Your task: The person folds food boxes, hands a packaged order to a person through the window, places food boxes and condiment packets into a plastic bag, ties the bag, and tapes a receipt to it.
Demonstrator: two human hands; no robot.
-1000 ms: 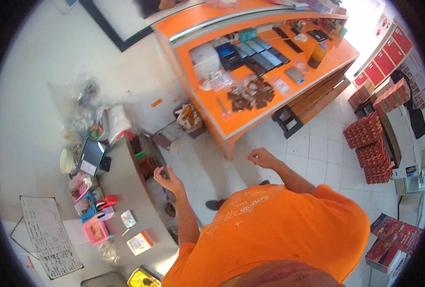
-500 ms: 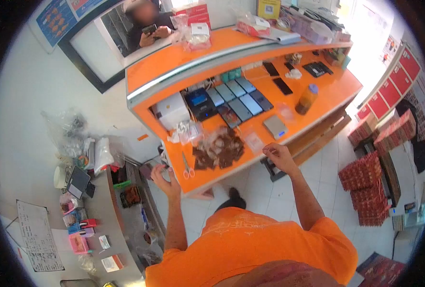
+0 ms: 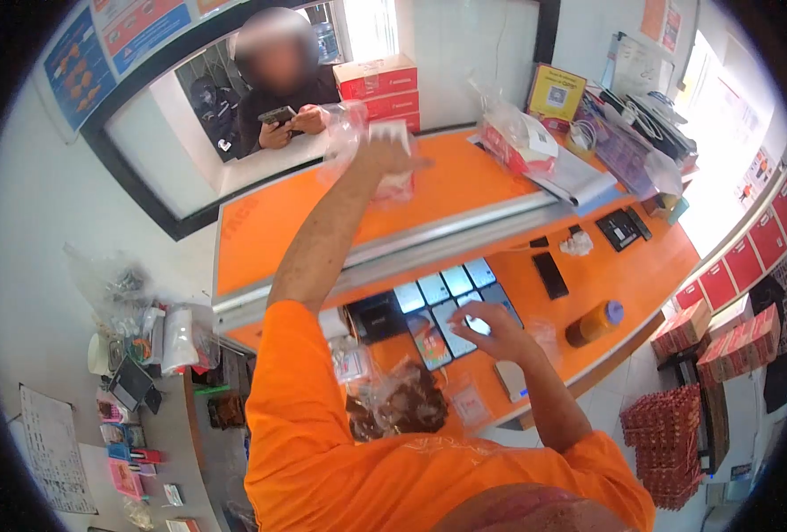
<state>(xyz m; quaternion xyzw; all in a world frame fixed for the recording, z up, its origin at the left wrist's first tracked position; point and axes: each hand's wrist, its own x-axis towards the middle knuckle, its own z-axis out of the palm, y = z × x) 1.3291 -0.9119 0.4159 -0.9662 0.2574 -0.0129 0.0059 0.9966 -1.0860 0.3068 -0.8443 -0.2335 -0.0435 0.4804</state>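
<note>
My left hand (image 3: 386,158) reaches across the raised shelf over a plastic-bagged red and white package (image 3: 398,188), covering its middle. A finger stretches past the package's right side; the other fingers are indistinct. Over the rows of smartphones (image 3: 432,341), my right hand (image 3: 493,332) hovers with its fingers apart and holds nothing. Several of the phones have lit screens. Below that hand, a small digital scale (image 3: 510,379) is partly hidden by my forearm. A heap of brown pieces in clear plastic (image 3: 402,401) lies close to my body.
Beyond the window stands a person in a helmet (image 3: 278,44) holding a phone (image 3: 278,115). Red boxes (image 3: 380,80) are stacked beside them. On the right are a capped bottle (image 3: 595,324), a black phone (image 3: 550,275) and another bagged package (image 3: 518,137). The shelf's metal edge (image 3: 393,251) runs across.
My left hand has moved from beside the counter's near corner up to the bagged package. The right hand has moved forward over the phones. My view has shifted closer to the counter.
</note>
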